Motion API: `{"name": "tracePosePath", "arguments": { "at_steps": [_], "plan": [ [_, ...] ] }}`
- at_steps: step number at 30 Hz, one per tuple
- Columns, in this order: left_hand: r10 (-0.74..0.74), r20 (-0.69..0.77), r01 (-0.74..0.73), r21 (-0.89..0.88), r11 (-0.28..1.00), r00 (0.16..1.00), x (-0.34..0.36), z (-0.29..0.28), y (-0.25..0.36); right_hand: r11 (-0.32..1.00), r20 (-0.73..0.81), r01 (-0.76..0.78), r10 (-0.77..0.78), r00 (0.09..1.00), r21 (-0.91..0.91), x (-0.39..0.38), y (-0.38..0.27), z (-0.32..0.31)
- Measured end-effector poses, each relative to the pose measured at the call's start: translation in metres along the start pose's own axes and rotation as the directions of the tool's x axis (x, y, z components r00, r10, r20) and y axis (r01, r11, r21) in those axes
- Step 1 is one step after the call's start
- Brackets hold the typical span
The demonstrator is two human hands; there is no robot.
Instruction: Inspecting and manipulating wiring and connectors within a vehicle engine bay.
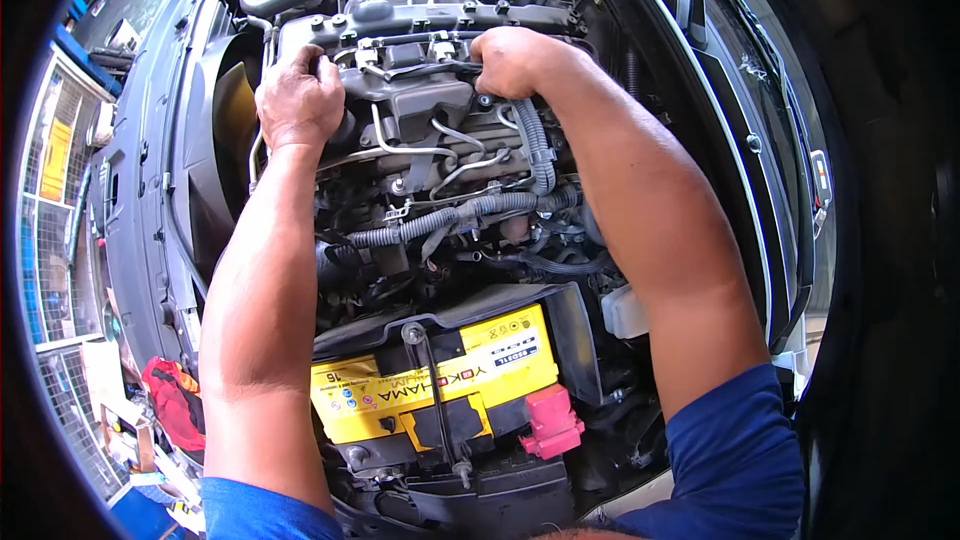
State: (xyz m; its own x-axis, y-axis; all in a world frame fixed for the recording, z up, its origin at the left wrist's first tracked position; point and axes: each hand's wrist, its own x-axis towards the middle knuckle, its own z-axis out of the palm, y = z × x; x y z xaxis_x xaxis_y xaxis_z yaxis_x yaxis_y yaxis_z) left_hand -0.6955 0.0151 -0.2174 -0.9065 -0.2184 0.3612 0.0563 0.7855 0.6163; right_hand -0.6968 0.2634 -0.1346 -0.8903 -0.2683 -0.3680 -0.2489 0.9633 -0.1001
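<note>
I lean over the engine [430, 110], battery [440, 380] nearest me. My left hand [298, 100] and right hand [515, 60] grip its top; fingers curl out of sight, their hold unclear.

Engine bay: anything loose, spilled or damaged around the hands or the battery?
Nothing stands out. Both hands, left and right, rest on the engine top. The battery sits clamped, its red terminal cover on.

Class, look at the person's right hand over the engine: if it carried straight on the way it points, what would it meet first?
The right hand points left across the engine top, so it would probably meet the small black connector block first, though depth is hard to judge.
</note>
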Motion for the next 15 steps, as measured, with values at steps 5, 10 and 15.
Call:
{"name": "tracePosePath", "arguments": {
  "at_steps": [5, 10, 15],
  "plan": [
    [0.003, -0.010, -0.002, 0.036, 0.999, 1.000, 0.000, 0.000, 0.001, 0.959, -0.020, -0.238, 0.238, 0.971, -0.156, 0.010, -0.021, 0.005],
    [0.013, 0.010, -0.014, 0.024, 1.000, 1.000, 0.000, -0.001, 0.001, 0.950, -0.018, -0.159, 0.160, 0.987, -0.268, 0.016, -0.017, 0.008],
    [0.012, 0.019, -0.013, 0.031, 0.999, 1.000, 0.002, -0.001, 0.000, 0.999, 0.002, -0.025, 0.025, 1.000, -0.027, 0.013, 0.000, -0.002]
  ]
}}
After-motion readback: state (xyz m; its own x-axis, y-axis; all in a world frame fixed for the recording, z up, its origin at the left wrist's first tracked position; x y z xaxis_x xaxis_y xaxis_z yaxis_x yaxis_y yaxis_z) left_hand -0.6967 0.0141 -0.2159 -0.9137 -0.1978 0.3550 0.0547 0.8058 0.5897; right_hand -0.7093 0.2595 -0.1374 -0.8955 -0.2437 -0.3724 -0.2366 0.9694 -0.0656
